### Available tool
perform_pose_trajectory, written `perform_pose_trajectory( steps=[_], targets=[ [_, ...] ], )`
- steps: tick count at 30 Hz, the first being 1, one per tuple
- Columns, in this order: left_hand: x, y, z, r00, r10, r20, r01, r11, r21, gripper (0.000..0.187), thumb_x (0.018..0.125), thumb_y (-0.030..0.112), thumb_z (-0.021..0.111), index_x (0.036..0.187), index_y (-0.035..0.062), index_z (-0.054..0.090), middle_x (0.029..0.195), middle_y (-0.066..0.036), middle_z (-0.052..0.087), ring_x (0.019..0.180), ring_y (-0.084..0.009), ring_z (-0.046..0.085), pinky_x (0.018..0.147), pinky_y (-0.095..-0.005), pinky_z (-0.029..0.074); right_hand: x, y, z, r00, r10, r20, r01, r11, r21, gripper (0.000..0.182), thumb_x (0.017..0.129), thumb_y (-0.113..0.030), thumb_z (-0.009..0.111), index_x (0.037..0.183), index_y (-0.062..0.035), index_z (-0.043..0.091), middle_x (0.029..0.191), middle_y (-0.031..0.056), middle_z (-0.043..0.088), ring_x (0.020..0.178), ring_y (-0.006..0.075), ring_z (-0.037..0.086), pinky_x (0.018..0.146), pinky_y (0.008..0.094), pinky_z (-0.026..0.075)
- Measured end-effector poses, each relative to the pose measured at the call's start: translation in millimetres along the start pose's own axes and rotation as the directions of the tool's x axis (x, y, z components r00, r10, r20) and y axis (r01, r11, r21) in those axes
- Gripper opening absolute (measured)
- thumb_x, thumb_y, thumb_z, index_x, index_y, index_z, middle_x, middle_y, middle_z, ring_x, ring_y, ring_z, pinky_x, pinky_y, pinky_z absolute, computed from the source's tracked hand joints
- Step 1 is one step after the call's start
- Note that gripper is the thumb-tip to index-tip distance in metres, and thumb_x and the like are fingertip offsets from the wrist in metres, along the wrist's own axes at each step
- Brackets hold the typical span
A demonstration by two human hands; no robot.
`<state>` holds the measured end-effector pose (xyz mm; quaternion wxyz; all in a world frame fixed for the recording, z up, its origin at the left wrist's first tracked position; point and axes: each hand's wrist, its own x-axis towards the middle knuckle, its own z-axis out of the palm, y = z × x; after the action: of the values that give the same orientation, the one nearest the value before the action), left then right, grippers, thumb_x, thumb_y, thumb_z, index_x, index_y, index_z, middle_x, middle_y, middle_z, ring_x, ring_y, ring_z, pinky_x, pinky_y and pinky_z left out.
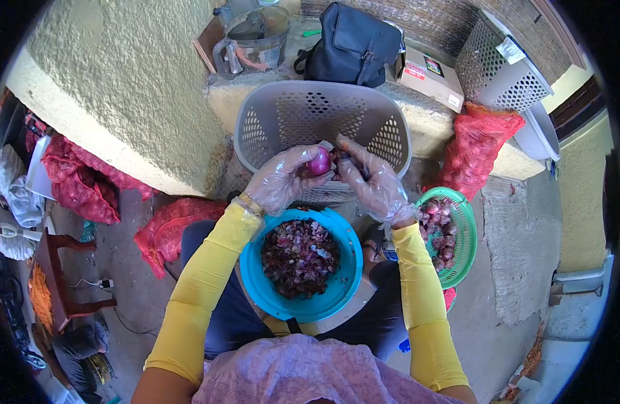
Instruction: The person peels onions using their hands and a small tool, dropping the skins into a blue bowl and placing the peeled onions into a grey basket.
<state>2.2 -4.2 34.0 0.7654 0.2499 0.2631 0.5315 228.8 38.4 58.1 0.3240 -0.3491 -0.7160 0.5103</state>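
Note:
A peeled, shiny red onion [318,162] sits in the fingers of my left hand [280,180], which wears a clear plastic glove. Close beside it, my right hand [373,178], gloved the same way, has its fingers curled inward around something small and dark that I cannot make out. Both hands are over the near rim of a grey perforated laundry basket [256,111]. Below them, between my legs, stands a blue basin [353,259] holding a heap of onion skins [300,259]. By my right forearm is a green basket [470,232] with several onions [444,236] in it.
Red mesh sacks of onions lie at the left [172,229] and stand at the right [475,148]. On the ledge ahead are a black backpack [353,47], a cardboard box [431,77] and a clear jug [256,44]. A wooden stool-like piece [64,276] is at left.

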Motion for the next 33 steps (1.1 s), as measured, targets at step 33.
perform_pose_trajectory(
  steps=[33],
  targets=[
    [-9.4,9.5,11.7,0.982,0.054,0.182,-0.129,0.891,0.435,0.107,0.07,-0.005,0.078,0.163,0.0066,0.027,0.157,-0.011,0.037,0.146,-0.0243,0.037,0.123,-0.0383,0.031,-1.9,-17.9,-11.1,0.964,0.095,-0.248,-0.044,0.978,0.204,0.048,0.094,-0.005,0.073,0.14,-0.0029,0.059,0.1,0.0024,0.068,0.091,0.0109,0.065,0.086,0.0275,0.054]
  ],
)
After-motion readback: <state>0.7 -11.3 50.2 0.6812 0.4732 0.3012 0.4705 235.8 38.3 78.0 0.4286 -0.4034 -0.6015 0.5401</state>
